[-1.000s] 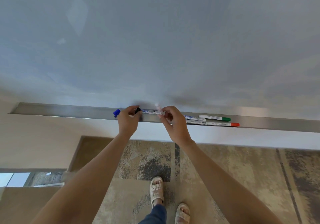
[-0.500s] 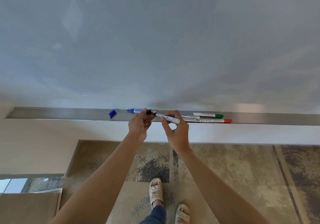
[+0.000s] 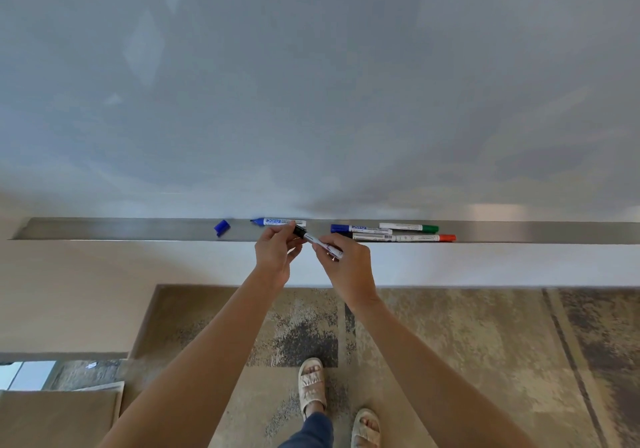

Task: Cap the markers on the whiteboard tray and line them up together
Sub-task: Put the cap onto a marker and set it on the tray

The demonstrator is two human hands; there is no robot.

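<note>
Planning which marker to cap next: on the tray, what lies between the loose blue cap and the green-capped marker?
Head view: the uncapped blue marker, then the capped blue marker, between the loose blue cap and the green-capped marker.

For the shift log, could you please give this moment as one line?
left hand: black cap | right hand: marker | capping | blue cap loose on tray

— What can you read from where you stand?
— The uncapped blue marker (image 3: 278,222) on the whiteboard tray (image 3: 104,229) shows "DOMS", seen upside down.
— And the capped blue marker (image 3: 360,229)?
— You face the same brand there. Other markers' print is too small to read.
</note>
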